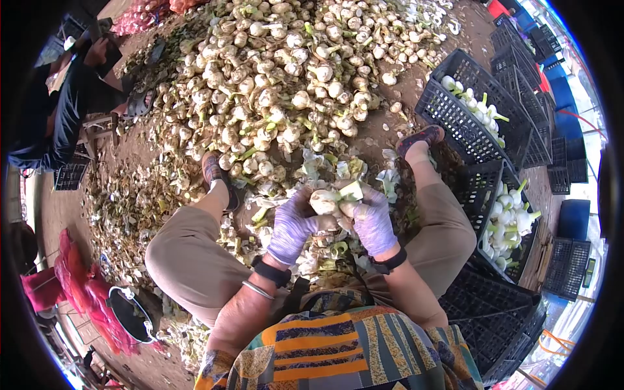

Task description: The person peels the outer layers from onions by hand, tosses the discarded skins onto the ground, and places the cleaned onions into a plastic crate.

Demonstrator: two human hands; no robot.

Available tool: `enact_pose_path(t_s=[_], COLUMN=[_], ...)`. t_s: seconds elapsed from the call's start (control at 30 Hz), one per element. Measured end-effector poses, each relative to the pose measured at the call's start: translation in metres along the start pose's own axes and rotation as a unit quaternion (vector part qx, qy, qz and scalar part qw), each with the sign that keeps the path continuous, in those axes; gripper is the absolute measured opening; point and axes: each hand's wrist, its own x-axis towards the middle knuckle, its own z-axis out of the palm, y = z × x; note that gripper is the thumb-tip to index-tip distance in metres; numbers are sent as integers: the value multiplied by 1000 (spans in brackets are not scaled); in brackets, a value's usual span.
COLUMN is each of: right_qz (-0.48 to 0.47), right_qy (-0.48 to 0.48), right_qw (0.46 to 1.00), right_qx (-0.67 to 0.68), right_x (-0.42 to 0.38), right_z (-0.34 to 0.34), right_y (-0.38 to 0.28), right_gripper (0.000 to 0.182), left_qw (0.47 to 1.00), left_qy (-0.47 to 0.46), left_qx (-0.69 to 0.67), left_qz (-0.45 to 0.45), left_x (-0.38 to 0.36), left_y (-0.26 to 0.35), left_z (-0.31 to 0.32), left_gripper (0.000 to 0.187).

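My left hand (pixel 296 224), in a purple-and-white glove, closes round a garlic bulb (pixel 324 202) held in front of my lap. From the other side my right hand (pixel 373 221), gloved the same way, grips the bulb's lower edge and its pale green stem (pixel 351 192). The bulb lies between both hands with its stem pointing right. Some fingertips are hidden behind it. Loose peelings (pixel 338 250) lie on the ground below my hands.
A large heap of garlic bulbs (pixel 266 84) spreads in front of my feet. At the right stand black crates with cleaned white bulbs (pixel 510 218). A bucket (pixel 133 315) and red net bags (pixel 81 279) lie at the left. Another person (pixel 65 110) sits at upper left.
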Motion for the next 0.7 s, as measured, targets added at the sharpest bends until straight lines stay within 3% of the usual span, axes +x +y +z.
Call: enact_pose_path(t_s=[0.07, 0.13, 0.2, 0.27, 0.3, 0.4, 0.5, 0.6, 0.67, 0.7], right_qz=[-35, -160, -136, -25, -24, -89, -237, -165, -201, -145], right_qy=[4, -27, -48, -85, -84, -116, -169, -140, -87, -67], right_qw=[999, 981, 983, 996, 996, 986, 898, 937, 948, 984], right_qx=[-24, -106, -113, -9, -9, -78, -330, -275, -230, -73], right_x=[-5, -2, -2, -4, -4, -5, 1, -2, -5, -7], right_z=[7, 9, 1, -4, -3, 2, -1, 5, 19, 26], right_y=[-10, -14, -20, -21, -21, -28, -33, -38, -30, -28], right_gripper=[31, 33, 34, 30, 30, 29, 31, 35, 34, 34], left_qw=[999, 983, 979, 972, 972, 956, 954, 948, 971, 987], left_qy=[-4, -30, -15, -11, -12, -45, -30, -33, -21, -7], left_qx=[-42, -168, -187, -186, -186, -250, -241, -254, -181, -108], left_qz=[-11, -75, -78, -143, -144, -147, -176, -188, -155, -120], left_x=[-2, -4, -5, -5, -6, -6, -6, -2, 0, 2], left_y=[3, 4, 7, 6, 6, 5, 5, 8, 9, 9], left_z=[-1, -5, -3, -11, -11, -12, -12, -12, -10, -8], left_gripper=[56, 57, 55, 50, 50, 40, 44, 49, 53, 59])
